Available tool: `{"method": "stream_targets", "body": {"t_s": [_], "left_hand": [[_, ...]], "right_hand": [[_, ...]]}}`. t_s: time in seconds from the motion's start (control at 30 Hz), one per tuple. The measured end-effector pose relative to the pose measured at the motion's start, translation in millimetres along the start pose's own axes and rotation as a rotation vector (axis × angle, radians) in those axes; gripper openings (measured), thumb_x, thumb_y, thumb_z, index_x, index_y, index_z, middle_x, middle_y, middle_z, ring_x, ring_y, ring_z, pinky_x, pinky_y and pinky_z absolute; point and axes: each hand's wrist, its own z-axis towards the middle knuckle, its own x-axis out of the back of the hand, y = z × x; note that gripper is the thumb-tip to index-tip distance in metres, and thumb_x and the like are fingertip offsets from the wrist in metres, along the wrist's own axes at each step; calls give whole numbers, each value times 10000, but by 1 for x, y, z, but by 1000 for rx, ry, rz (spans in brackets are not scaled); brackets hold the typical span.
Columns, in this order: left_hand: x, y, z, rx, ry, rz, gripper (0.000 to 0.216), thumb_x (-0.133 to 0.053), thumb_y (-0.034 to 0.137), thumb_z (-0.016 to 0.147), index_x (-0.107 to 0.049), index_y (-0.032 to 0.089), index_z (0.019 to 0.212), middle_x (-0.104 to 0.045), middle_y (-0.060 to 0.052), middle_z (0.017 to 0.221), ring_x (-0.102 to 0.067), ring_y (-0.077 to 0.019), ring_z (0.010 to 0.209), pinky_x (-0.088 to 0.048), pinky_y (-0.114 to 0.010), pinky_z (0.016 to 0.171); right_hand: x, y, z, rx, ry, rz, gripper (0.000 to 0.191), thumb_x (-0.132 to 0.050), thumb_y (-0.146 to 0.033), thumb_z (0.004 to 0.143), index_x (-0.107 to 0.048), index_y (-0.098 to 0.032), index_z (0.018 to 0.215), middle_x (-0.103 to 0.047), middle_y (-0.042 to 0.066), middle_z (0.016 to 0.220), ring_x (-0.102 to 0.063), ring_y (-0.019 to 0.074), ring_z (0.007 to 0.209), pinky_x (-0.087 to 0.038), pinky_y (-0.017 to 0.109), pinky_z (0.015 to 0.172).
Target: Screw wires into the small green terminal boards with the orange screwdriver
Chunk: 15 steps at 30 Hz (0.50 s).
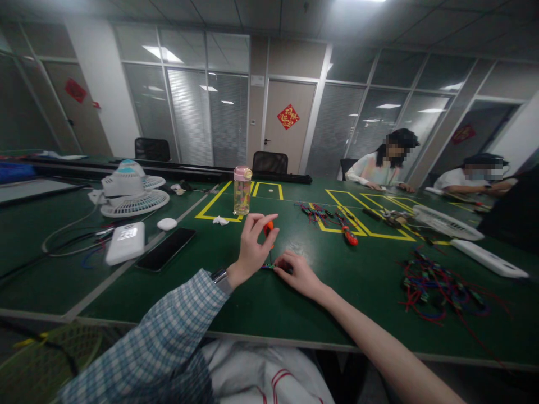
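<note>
My left hand (256, 242), with a watch at the wrist, has its thumb and fingers closed round an orange-handled screwdriver (269, 226). The screwdriver stands nearly upright, and its thin dark shaft runs down to a small circuit board (268, 266) on the green table. Against the right end of that board, the curled fingers of my right hand (298, 272) hold it at the tabletop. Both the board's right end and whatever sits under the screwdriver's tip are hidden or too small to make out.
Wired boards lie heaped at right (438, 286) and farther back (315, 213), near a red-handled tool (349, 235). A bottle (242, 191) stands ahead. Leftward are a phone (166, 249), a white power bank (125, 243) and a fan (135, 202). Two people sit across at right.
</note>
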Motion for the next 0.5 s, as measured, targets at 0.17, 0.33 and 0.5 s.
{"method": "stream_targets", "body": {"t_s": [0.17, 0.33, 0.5], "left_hand": [[1, 0, -1, 6, -66, -74, 358, -330, 202, 967, -504, 187, 1280, -551, -85, 1104, -538, -171, 1020, -459, -326, 887], [0, 0, 0, 26, 0, -11, 271, -473, 242, 929, -578, 185, 1172, -533, -54, 955, -534, -160, 896, -467, -303, 823], [1, 0, 0, 27, -56, -48, 324, -421, 243, 949, -538, 185, 1246, -514, -76, 1055, -522, -171, 993, -452, -308, 874]], "right_hand": [[0, 1, 0, -3, -8, -3, 64, -600, -109, 790, -625, -162, 816, -555, 6, 753, -522, 130, 652, -417, 242, 607], [1, -2, 0, -19, -7, 1, 68, -599, -96, 785, -626, -155, 807, -548, 5, 746, -521, 129, 648, -418, 242, 603], [1, -2, 0, -15, -2, 7, 66, -599, -94, 789, -624, -155, 796, -546, 5, 744, -518, 127, 647, -419, 239, 603]]}}
